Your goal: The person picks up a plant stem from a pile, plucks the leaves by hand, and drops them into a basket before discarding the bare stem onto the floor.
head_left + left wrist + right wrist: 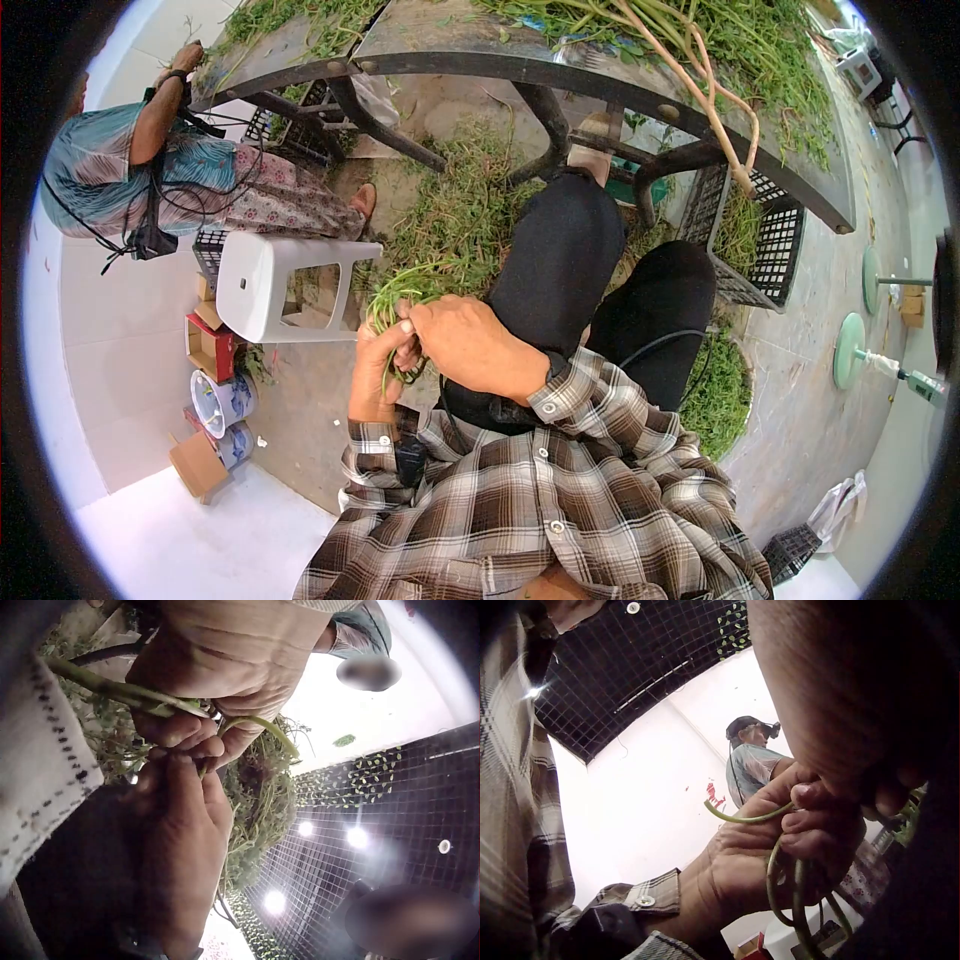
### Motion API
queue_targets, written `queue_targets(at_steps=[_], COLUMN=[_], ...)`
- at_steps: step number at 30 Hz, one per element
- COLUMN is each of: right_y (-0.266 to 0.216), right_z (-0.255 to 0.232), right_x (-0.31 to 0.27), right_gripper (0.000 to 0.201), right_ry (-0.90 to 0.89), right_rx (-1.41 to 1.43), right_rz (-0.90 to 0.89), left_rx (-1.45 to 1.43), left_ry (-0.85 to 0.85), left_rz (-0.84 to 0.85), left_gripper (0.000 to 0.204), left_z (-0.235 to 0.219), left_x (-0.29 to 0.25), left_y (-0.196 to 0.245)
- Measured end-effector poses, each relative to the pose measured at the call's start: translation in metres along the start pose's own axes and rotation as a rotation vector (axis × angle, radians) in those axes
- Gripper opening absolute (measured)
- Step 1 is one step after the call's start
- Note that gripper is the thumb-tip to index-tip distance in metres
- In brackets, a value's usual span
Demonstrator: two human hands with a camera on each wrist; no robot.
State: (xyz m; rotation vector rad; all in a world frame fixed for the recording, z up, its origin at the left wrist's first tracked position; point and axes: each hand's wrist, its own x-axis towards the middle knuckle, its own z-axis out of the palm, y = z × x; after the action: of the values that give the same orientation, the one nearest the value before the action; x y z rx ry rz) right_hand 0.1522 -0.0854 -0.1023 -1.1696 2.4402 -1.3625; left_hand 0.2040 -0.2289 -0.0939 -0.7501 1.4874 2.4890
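My left hand [376, 365] grips a bunch of long green plant stems [383, 305] in front of my lap; the leafy ends point away from me. Close against it, my right hand [475, 342] pinches at the same bunch, and the fingers of both hands meet around it. In the left wrist view a thick stem [127, 694] runs into the fingers, while a thinner one curves out past them. Several stems [801, 900] loop below the left hand [757, 844] in the right wrist view. The right fingertips are partly hidden there.
Leafy greens [450, 200] lie heaped on the floor ahead, and more are piled on the dark table [440, 45]. A white stool [265, 285] stands left, near another person [150, 170]. Black crates [780, 240] hold greens at right. A round container of greens [720, 400] sits beside my leg.
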Motion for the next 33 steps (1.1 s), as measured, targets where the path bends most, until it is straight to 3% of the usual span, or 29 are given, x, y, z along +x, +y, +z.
queue_targets(at_steps=[7,21,23,24,25,27,29,33], right_y=[0.002,0.001,0.015,0.012,0.022,0.025,0.021,0.003], right_z=[0.001,-0.006,-0.005,-0.018,-0.016,-0.013,-0.018,-0.035], right_x=[-0.001,0.009,0.014,0.02,0.023,0.025,0.024,0.012], right_gripper=[0.013,0.011,0.01,0.009,0.013,0.024,0.025,0.029], right_ry=[0.0,-0.006,0.231,0.229,0.259,0.279,0.169,-0.034], right_rx=[-0.034,0.112,0.233,0.362,0.433,0.557,0.674,0.95], right_rz=[0.004,0.225,0.227,0.322,0.305,0.281,0.354,0.548], left_rx=[0.083,0.127,0.098,0.027,-0.044,-0.051,-0.07,0.02], left_ry=[0.016,-0.002,0.02,-0.044,-0.101,-0.017,0.063,-0.008], left_rz=[0.057,0.168,0.154,0.221,0.29,0.326,0.363,0.272], left_gripper=[0.025,0.028,0.028,0.03,0.032,0.032,0.032,0.029], left_z=[0.006,0.026,0.023,0.009,-0.002,-0.013,-0.017,-0.014], left_x=[-0.008,-0.042,-0.052,-0.061,-0.07,-0.075,-0.076,-0.069], left_y=[0.011,0.03,0.038,0.045,0.049,0.051,0.051,0.042])
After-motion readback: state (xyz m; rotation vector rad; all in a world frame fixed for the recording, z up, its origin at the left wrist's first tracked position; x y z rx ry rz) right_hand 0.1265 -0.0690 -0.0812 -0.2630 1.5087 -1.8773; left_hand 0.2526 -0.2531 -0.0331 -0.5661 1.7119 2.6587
